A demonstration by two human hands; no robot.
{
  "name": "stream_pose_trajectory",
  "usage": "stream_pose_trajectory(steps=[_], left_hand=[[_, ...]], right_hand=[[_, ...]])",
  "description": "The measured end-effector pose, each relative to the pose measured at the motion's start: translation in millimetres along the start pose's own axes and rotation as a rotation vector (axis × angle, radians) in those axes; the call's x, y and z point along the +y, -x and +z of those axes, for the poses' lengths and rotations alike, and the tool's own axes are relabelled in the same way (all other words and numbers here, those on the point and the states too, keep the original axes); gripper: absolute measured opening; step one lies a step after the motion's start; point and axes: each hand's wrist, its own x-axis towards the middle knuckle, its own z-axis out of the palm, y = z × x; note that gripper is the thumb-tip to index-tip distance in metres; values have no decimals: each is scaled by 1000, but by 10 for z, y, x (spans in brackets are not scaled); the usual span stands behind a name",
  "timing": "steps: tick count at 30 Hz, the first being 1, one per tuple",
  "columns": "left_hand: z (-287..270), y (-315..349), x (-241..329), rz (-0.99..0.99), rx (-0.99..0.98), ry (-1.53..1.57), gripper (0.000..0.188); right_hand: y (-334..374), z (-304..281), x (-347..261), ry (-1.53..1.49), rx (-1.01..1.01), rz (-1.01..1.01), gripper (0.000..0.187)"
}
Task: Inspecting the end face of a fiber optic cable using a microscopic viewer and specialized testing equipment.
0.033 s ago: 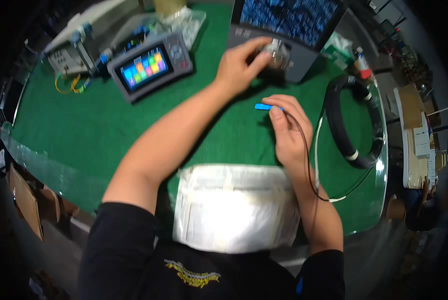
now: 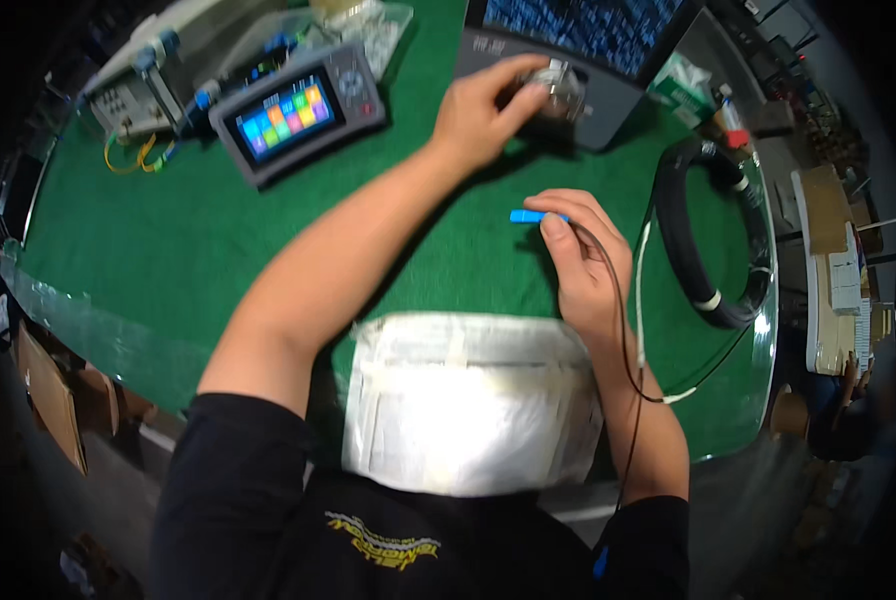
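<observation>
A black shirt (image 2: pixel 268 500) with yellow print is nearest. In front of it, a flat white pad (image 2: pixel 468 425) lies between the two forearms, at the near edge of the green surface (image 2: pixel 168 250).

Beyond the pad, the right hand (image 2: pixel 590 265) is raised, palm turned inward. Thumb and fingers pinch a small blue plug (image 2: pixel 524 216); its free end points left. A thin dark cable (image 2: pixel 621 310) leaves the plug, passes over the palm, runs down along the wrist and bends near the forearm, where a white sleeved length adjoins it. To the right, a thick black coil (image 2: pixel 678 230) with white ties rests near the edge of the surface.

Farther out, the left hand (image 2: pixel 473 115) is curled, thumb and forefinger at the left side of a clear jar (image 2: pixel 568 98). The fingertips are partly hidden; whether they grip the jar cannot be told. The jar is in front of a dark grey machine (image 2: pixel 608 118) with a lit screen (image 2: pixel 588 30).

Left of this hand, a handheld tester (image 2: pixel 356 88) displays coloured tiles. Behind it are a metal box (image 2: pixel 128 105) and a clear plastic bag (image 2: pixel 383 38). A green box (image 2: pixel 683 90) stands right of the machine.
</observation>
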Motion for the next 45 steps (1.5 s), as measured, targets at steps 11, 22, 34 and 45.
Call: stream_pose_trajectory(steps=[11,22,34,45], left_hand=[[44,89,74,47,27,27,36],[43,135,131,15,56,73,38],[1,125,115,-141,-22,238,37],[-1,120,102,-133,-45,286,38]], right_hand=[[963,-354,-513,39,-563,-65,20],[1372,-19,-748,392,-349,-5,14],[1383,53,-709,434,-295,-48,17],[1399,37,-643,381,-293,-104,19]])
